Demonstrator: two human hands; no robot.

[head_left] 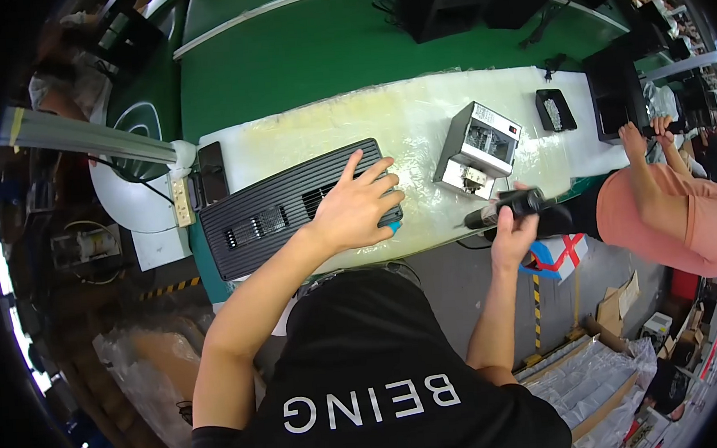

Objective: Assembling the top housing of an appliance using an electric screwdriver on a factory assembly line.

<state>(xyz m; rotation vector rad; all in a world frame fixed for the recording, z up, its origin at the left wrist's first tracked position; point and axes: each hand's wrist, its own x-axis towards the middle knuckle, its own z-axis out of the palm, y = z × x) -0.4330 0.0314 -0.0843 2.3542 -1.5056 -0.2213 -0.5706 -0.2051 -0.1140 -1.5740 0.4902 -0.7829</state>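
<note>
My left hand (359, 206) lies with spread fingers on the right end of a long black ribbed panel (283, 197), which has slotted openings. Blue material covers one fingertip of that hand. In my right hand (513, 235) is a black electric screwdriver (521, 204), its thin bit pointing left over the table's near edge. Beyond the screwdriver a metal box-shaped unit (479, 147) stands on the padded sheet, its inner parts exposed and a small red switch at one corner.
A white padded sheet (416, 97) under clear film covers the green bench (283, 72). A small black tray of screws (555, 110) sits at the right. Left of the panel are a phone (212, 171) and a power strip (182, 203). At right, a co-worker in a pink shirt (662, 214) works.
</note>
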